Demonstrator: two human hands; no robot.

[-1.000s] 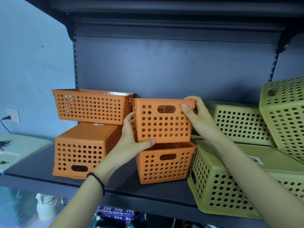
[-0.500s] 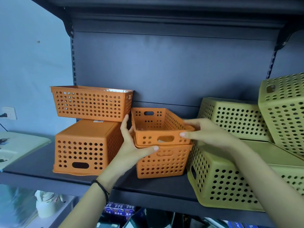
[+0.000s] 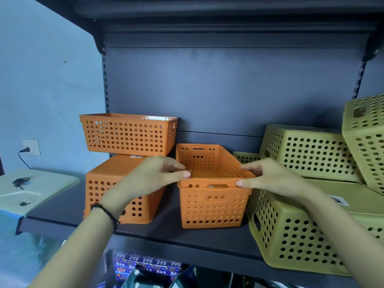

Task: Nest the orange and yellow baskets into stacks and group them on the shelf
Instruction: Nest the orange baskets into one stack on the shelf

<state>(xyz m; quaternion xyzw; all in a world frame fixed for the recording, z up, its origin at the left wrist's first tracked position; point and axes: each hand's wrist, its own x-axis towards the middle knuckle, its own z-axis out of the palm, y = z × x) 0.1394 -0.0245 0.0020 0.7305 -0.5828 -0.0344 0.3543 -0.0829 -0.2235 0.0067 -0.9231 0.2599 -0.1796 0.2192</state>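
Nesting one orange basket into another
Left hand (image 3: 153, 175) and right hand (image 3: 268, 177) pinch the inner basket (image 3: 209, 163) rim; next, press it home inside the outer basket (image 3: 212, 206)

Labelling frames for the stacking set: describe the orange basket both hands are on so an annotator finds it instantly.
On the dark shelf, look mid-shelf, between the two orange baskets piled at the left and the yellow ones at the right. The nested basket sits upright inside another orange basket, pinched at its front rim by the left hand and right hand. It is the only orange one nested.
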